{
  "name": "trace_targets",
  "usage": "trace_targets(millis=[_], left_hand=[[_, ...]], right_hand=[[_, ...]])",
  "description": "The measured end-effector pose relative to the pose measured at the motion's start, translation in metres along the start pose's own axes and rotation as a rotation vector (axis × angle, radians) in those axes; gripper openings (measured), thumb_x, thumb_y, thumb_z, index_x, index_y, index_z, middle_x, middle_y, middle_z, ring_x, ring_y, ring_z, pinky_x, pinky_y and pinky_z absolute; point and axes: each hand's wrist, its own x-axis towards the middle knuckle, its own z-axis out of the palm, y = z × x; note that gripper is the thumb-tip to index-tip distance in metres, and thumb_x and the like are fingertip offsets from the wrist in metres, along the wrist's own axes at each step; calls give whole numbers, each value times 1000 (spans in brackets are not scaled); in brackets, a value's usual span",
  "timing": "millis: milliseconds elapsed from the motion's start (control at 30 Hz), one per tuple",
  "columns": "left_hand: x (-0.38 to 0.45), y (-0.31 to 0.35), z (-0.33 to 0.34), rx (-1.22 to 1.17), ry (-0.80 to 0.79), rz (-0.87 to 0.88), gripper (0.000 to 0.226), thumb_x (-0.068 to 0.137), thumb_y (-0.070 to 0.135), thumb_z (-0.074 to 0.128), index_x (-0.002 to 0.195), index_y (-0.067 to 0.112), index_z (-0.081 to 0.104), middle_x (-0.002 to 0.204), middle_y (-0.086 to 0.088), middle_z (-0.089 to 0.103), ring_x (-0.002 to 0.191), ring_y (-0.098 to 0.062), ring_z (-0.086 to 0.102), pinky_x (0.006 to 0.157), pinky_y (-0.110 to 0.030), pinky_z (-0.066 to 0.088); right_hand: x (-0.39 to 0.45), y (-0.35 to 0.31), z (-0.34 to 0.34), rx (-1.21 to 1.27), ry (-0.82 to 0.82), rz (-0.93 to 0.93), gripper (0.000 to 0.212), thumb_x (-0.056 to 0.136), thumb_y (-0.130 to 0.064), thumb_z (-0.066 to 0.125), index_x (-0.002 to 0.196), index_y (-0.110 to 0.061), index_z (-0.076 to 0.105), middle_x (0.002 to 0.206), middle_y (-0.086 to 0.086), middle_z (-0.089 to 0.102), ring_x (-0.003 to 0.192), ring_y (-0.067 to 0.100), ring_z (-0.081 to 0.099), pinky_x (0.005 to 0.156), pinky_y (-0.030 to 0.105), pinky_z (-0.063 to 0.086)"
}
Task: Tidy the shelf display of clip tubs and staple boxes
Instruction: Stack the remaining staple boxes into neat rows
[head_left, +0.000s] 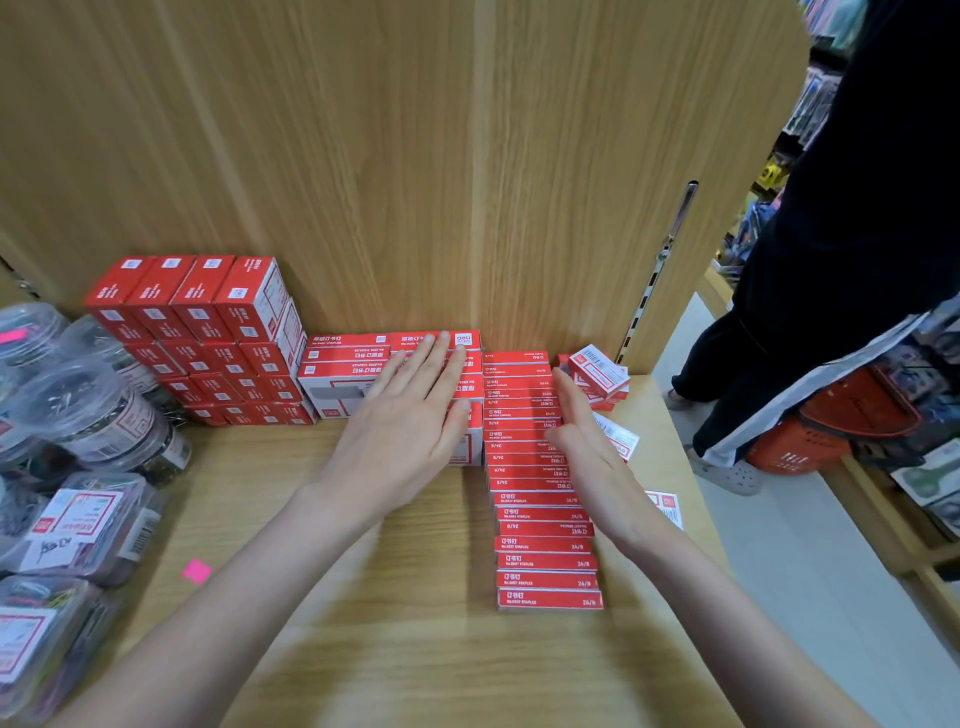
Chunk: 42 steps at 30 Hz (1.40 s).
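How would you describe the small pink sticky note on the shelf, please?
Start at the wooden shelf board. Toward its left side, just right of the clear clip tubs, lies the pink sticky note: flat, alone, the only bright pink square on bare wood.

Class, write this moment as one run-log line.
left hand: flat on wide staple boxes | right hand: open, against long box row | loose boxes: untidy

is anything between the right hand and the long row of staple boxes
Nothing visible. The right hand lies flat against the right side of the row of staple boxes, fingers straight. The loose staple boxes sit beyond its fingertips, off the row's far right end.
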Motion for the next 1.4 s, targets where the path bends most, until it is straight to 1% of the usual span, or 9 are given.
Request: trace_targets(millis=[233,400,600,767,900,967,1133,1267,1400], left_hand=[[1,-1,0,-7,-9,-1,75,84,50,-7,147,14,9,155,-1,4,139,-5,-6,112,-24,-10],[0,-1,-1,-9,-10,0,76,82,50,-9,147,15,8,155,0,2,137,-3,-8,111,-22,-11],[-1,1,-1,8,9,-5,76,83,50,-8,147,14,11,155,0,5,141,-8,-2,110,-21,-11],[1,0,-1,-15,6,-6,76,81,51,-9,147,16,7,155,3,4,134,1,-10,108,-19,-14],[2,-1,1,6,-3,-1,79,79,52,-12,147,16,7,155,3,4,141,-7,-5,111,-24,-8],[1,0,0,13,7,4,79,80,52,-11,147,16,7,155,3,4,141,-8,-4,111,-24,-9],[1,2,-3,29,-41,-18,66,89,46,-1,147,15,6,155,3,3,141,-8,-5,111,-26,-11],[-11,10,-16,5,230,45,57,95,36,18,139,5,36,146,-7,36,138,-18,24,114,-39,1],[-46,20,-16,-264,355,155,43,94,20,34,127,-1,51,132,-9,51,126,-20,40,111,-32,24]], right_hand=[[4,4,-4,52,28,29,70,77,-33,34,145,-34,15,144,-25,25,130,-6,28,109,27,25],[2,0,-1,48,11,10,52,89,-25,36,137,-41,21,133,-34,29,112,-22,34,91,8,30],[3,1,2,-45,20,-14,64,77,-35,29,139,-42,15,139,-30,22,124,-9,29,101,16,27],[1,1,-6,-1,28,-22,68,77,-33,32,142,-40,16,135,-37,26,119,-19,31,104,24,29],[-18,6,-12,109,7,-15,71,73,-30,33,140,-45,15,133,-41,23,114,-30,26,81,9,35],[-25,12,-7,215,-16,-15,67,72,-30,38,133,-51,21,131,-40,31,121,-19,33,87,7,36],[-29,14,6,249,-56,-28,57,68,-31,45,121,-51,38,126,-29,51,121,1,47,101,33,38],[-34,6,-7,253,-5,4,65,72,-28,36,131,-49,22,138,-30,29,109,-26,38,80,7,37],[-45,12,-13,229,-46,40,70,73,-32,36,138,-49,16,144,-30,23,124,-17,28,88,12,32]])
